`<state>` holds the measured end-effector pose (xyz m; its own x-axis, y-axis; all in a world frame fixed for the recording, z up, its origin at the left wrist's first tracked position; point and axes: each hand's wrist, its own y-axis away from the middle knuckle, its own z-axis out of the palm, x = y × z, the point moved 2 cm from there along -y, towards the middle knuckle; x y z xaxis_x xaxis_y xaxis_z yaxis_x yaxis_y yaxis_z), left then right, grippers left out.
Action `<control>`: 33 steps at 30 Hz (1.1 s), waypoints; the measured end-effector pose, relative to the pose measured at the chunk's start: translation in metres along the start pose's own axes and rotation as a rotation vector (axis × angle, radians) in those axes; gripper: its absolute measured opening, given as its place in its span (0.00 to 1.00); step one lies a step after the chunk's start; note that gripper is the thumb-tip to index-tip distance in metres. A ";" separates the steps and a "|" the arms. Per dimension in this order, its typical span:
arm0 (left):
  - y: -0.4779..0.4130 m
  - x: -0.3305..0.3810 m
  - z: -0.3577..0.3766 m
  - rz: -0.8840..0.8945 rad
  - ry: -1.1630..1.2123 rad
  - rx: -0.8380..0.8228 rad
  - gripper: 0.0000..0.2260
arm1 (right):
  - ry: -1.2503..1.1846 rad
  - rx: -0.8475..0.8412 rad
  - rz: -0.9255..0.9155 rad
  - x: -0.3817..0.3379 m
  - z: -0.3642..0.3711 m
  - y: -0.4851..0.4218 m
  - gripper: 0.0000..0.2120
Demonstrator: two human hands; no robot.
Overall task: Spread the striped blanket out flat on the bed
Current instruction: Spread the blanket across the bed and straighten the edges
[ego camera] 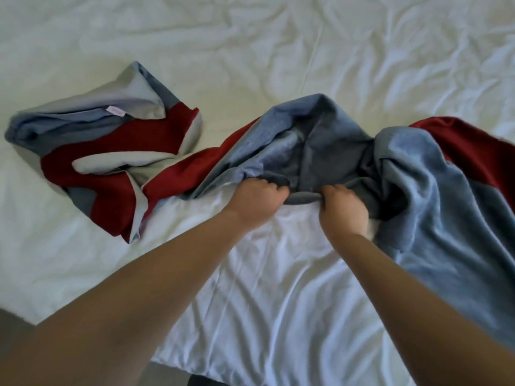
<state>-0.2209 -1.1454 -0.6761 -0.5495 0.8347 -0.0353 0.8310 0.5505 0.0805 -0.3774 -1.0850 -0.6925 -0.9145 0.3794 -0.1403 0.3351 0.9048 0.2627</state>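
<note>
Blanket (320, 151) lies bunched across bed (278, 51), 9 to 3 o'clock. We pinch its near blue edge w/ left hand (255, 200) & right hand (344, 211), fingers curled tight. Risk: pulling now drags twisted 9 o'clock clump, tightening the snarl.

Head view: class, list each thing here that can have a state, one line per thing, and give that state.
striped blanket: bunched and twisted across the bed, not spread flat.
left hand: fingers curled round the blanket's near edge.
right hand: grips the same edge, close beside the left hand.
bed sheet: white, wrinkled.
pink label: showing on top of the left heap.
</note>
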 end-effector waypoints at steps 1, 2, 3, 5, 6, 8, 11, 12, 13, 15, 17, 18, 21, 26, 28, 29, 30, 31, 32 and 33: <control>0.005 -0.008 -0.001 0.029 -0.017 -0.017 0.07 | -0.017 -0.006 0.003 -0.009 0.000 0.003 0.10; 0.010 -0.017 -0.003 0.052 -0.032 -0.030 0.08 | -0.033 -0.020 0.002 -0.020 0.002 0.008 0.11; 0.016 -0.027 -0.005 0.074 -0.049 -0.029 0.08 | -0.049 -0.035 -0.001 -0.032 0.004 0.013 0.11; 0.032 -0.047 -0.008 0.128 -0.084 0.001 0.07 | -0.088 -0.047 -0.005 -0.059 0.012 0.023 0.11; 0.039 -0.058 -0.010 0.149 -0.113 0.024 0.07 | -0.108 -0.045 -0.005 -0.074 0.015 0.027 0.11; 0.054 -0.078 -0.011 0.143 -0.192 0.053 0.09 | -0.146 -0.041 -0.015 -0.103 0.022 0.035 0.11; 0.071 -0.090 -0.006 0.091 -0.253 0.027 0.08 | -0.179 -0.046 -0.033 -0.131 0.029 0.043 0.10; 0.074 -0.088 -0.004 0.071 -0.235 0.024 0.07 | -0.189 -0.040 -0.035 -0.132 0.029 0.045 0.10; 0.075 -0.082 -0.002 0.048 -0.196 0.022 0.06 | -0.200 -0.028 -0.045 -0.129 0.028 0.046 0.10; 0.074 -0.065 0.000 -0.012 -0.086 -0.002 0.05 | -0.192 0.023 -0.122 -0.116 0.023 0.051 0.10; 0.072 -0.044 0.004 -0.069 -0.020 0.005 0.11 | -0.139 0.096 -0.227 -0.099 0.016 0.057 0.09; 0.070 -0.031 0.006 -0.084 -0.007 0.037 0.15 | -0.096 0.128 -0.249 -0.088 0.014 0.059 0.10; 0.056 0.018 0.007 -0.051 0.030 0.253 0.17 | -0.002 0.107 -0.190 -0.041 0.011 0.062 0.16; 0.017 0.076 0.005 0.101 -0.024 0.223 0.11 | 0.056 0.168 -0.050 0.019 0.016 0.071 0.19; 0.005 0.076 0.009 0.108 -0.076 0.084 0.11 | 0.090 0.230 -0.015 0.028 0.018 0.067 0.16; 0.000 0.074 0.010 0.110 -0.097 0.041 0.11 | 0.096 0.239 0.001 0.031 0.019 0.064 0.14; -0.003 0.070 0.008 0.110 -0.116 0.001 0.11 | 0.097 0.238 0.011 0.032 0.020 0.060 0.13; -0.005 0.066 0.007 0.105 -0.132 -0.025 0.11 | 0.093 0.216 0.022 0.033 0.021 0.057 0.12; -0.005 0.061 0.005 0.100 -0.146 -0.037 0.11 | 0.083 0.183 0.033 0.034 0.023 0.053 0.11; -0.004 0.055 0.003 0.096 -0.153 -0.035 0.10 | 0.065 0.153 0.042 0.033 0.024 0.049 0.10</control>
<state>-0.2542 -1.1021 -0.6814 -0.4458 0.8775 -0.1767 0.8741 0.4693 0.1252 -0.3857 -1.0233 -0.7070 -0.9100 0.4089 -0.0690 0.3996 0.9091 0.1177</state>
